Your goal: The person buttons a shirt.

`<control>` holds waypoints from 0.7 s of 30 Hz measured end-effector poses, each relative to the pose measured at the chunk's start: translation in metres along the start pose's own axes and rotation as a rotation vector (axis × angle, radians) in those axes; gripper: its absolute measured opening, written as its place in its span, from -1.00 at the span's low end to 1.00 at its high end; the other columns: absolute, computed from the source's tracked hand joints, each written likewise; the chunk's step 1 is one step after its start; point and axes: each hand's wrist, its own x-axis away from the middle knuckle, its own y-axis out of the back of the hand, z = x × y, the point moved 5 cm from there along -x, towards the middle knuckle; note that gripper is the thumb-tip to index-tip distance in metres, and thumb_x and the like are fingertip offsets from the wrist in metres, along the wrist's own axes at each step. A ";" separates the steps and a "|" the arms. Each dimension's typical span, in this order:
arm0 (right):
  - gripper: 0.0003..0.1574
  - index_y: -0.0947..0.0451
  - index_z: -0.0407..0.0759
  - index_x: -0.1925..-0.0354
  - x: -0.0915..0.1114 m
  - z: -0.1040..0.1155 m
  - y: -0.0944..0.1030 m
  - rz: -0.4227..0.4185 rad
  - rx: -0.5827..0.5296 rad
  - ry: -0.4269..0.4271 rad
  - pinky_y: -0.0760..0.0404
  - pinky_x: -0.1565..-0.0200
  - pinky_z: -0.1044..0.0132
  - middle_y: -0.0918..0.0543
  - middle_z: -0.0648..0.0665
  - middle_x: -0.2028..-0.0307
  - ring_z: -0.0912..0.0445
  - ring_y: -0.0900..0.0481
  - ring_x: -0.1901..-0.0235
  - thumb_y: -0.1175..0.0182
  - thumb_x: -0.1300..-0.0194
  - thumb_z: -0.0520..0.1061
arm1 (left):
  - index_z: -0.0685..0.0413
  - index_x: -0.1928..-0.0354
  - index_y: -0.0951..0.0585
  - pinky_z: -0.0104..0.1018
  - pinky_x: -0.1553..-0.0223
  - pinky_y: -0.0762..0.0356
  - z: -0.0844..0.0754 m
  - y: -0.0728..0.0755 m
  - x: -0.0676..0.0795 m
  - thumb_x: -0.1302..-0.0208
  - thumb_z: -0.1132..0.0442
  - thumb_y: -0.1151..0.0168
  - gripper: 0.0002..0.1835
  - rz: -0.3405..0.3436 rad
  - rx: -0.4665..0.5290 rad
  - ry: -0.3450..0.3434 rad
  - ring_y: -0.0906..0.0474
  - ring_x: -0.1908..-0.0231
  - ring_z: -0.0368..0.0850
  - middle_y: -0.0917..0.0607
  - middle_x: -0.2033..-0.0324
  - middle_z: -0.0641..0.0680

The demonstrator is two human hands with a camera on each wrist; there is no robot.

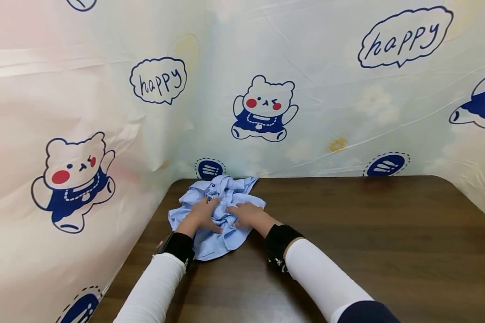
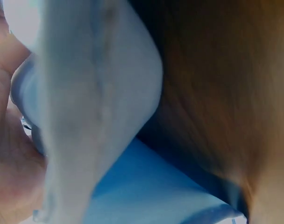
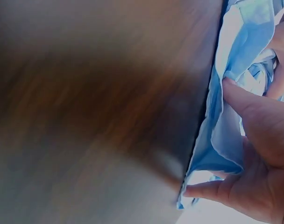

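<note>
A crumpled light blue shirt (image 1: 222, 242) with small dark buttons lies in a heap at the table's back left. My left hand (image 1: 203, 214) rests on its left part, thumb spread away from the fingers. From the right, my right hand (image 1: 250, 215) touches the heap with its fingers apart. In the right wrist view, the right hand (image 3: 268, 172) has its thumb and fingers spread wide against the folds. A near fold of the shirt (image 2: 104, 112) covers much of the left wrist view and hides part of the left hand (image 2: 13, 177).
The brown wooden table (image 1: 368, 237) extends to the right and towards me. Behind it and on the left hangs a pale curtain (image 1: 319, 89) printed with bears and the word "happy". Black bands (image 1: 280, 242) circle both wrists.
</note>
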 end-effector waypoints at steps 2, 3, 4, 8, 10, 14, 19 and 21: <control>-0.30 -0.20 0.22 -0.45 0.007 -0.006 -0.002 0.006 0.013 0.010 -0.29 -0.29 -0.06 -0.27 -0.11 -0.42 -0.11 -0.21 -0.38 -0.13 -0.42 0.12 | 0.07 -0.44 -0.25 0.31 -0.18 -0.27 -0.009 -0.004 0.000 0.13 -0.06 -0.59 0.08 0.003 0.008 -0.011 -0.16 -0.25 0.55 -0.18 -0.35 0.46; -0.30 -0.20 0.20 -0.45 0.010 -0.009 -0.002 0.009 0.021 0.018 -0.28 -0.30 -0.04 -0.27 -0.13 -0.41 -0.11 -0.22 -0.38 -0.13 -0.42 0.12 | 0.06 -0.43 -0.26 0.31 -0.17 -0.28 -0.014 -0.006 -0.001 0.12 -0.05 -0.59 0.06 0.002 0.010 -0.016 -0.17 -0.25 0.55 -0.18 -0.35 0.45; -0.30 -0.21 0.18 -0.45 0.014 -0.011 -0.003 0.008 0.035 0.032 -0.25 -0.32 -0.01 -0.29 -0.14 -0.40 -0.10 -0.23 -0.37 -0.14 -0.42 0.12 | 0.04 -0.43 -0.26 0.31 -0.16 -0.29 -0.018 -0.007 -0.001 0.11 -0.05 -0.59 0.05 0.004 0.009 -0.018 -0.17 -0.25 0.54 -0.19 -0.36 0.44; -0.30 -0.25 0.11 -0.43 0.031 -0.022 -0.002 -0.003 0.064 0.068 -0.21 -0.35 0.05 -0.35 -0.19 -0.36 -0.07 -0.27 -0.35 -0.17 -0.40 0.10 | -0.02 -0.44 -0.26 0.31 -0.14 -0.31 -0.035 -0.012 -0.003 0.08 -0.06 -0.58 0.04 0.023 0.014 -0.029 -0.15 -0.28 0.51 -0.18 -0.37 0.39; -0.30 -0.26 0.10 -0.42 0.040 -0.027 -0.003 -0.005 0.063 0.068 -0.24 -0.33 0.03 -0.36 -0.20 -0.35 -0.09 -0.29 -0.34 -0.18 -0.39 0.10 | -0.07 -0.45 -0.25 0.32 -0.13 -0.32 -0.043 -0.015 -0.004 0.08 -0.08 -0.57 0.04 0.036 0.016 -0.032 -0.13 -0.30 0.49 -0.17 -0.39 0.37; -0.30 -0.28 0.10 -0.41 0.056 -0.038 -0.004 -0.017 0.048 0.062 -0.31 -0.29 -0.02 -0.35 -0.24 -0.36 -0.18 -0.32 -0.32 -0.20 -0.38 0.12 | -0.14 -0.47 -0.23 0.32 -0.10 -0.35 -0.058 -0.019 -0.005 0.10 -0.14 -0.57 0.07 0.061 0.000 -0.044 -0.11 -0.32 0.45 -0.16 -0.41 0.33; -0.29 -0.31 0.07 -0.39 0.075 -0.049 -0.007 -0.040 0.014 0.076 -0.34 -0.25 -0.09 -0.32 -0.33 -0.36 -0.32 -0.31 -0.29 -0.24 -0.34 0.11 | -0.20 -0.48 -0.21 0.31 -0.12 -0.34 -0.075 -0.023 -0.005 0.13 -0.20 -0.56 0.10 0.093 -0.051 -0.063 -0.08 -0.35 0.43 -0.15 -0.43 0.28; -0.28 -0.31 0.06 -0.39 0.082 -0.053 -0.009 -0.035 0.000 0.080 -0.33 -0.25 -0.12 -0.30 -0.36 -0.36 -0.36 -0.29 -0.28 -0.25 -0.34 0.11 | -0.22 -0.48 -0.21 0.31 -0.11 -0.35 -0.082 -0.026 -0.004 0.14 -0.22 -0.55 0.11 0.101 -0.069 -0.072 -0.08 -0.35 0.42 -0.15 -0.43 0.26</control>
